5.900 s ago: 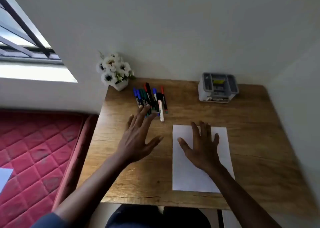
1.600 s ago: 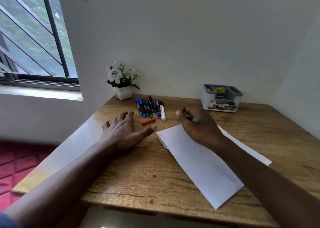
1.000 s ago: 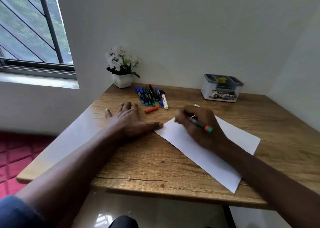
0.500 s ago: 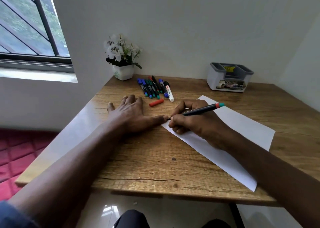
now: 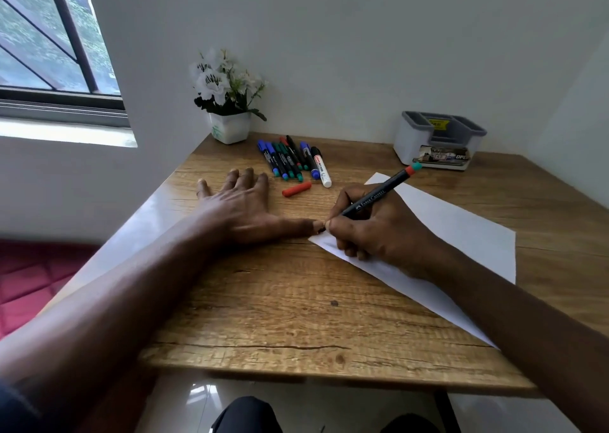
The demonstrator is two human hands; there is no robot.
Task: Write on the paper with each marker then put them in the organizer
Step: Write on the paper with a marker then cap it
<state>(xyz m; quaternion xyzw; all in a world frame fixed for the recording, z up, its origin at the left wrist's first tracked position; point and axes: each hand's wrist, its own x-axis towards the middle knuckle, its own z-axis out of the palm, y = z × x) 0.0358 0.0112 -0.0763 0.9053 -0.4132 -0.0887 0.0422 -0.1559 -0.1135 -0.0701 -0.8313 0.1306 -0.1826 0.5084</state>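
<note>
Writing with the first marker [image 5: 375,198] is the step in hand: the right hand [image 5: 379,231] keeps its grip clamped on the barrel, tip at the paper [image 5: 461,231] corner, while the left hand [image 5: 240,208] lies flat and splayed, thumb pinning that corner. Next, I judge, recapping with the red cap [image 5: 296,189] at 11 o'clock, then carrying it to the organizer [image 5: 438,142] at 1 o'clock. Fingers hide any ink mark.

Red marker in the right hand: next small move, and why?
Probably draw the tip across the paper to make the stroke. The right hand holds the uncapped marker with its tip at the sheet's near corner, the left hand thumb pins that corner, and no ink shows yet. Its red cap lies loose on the table.
</note>
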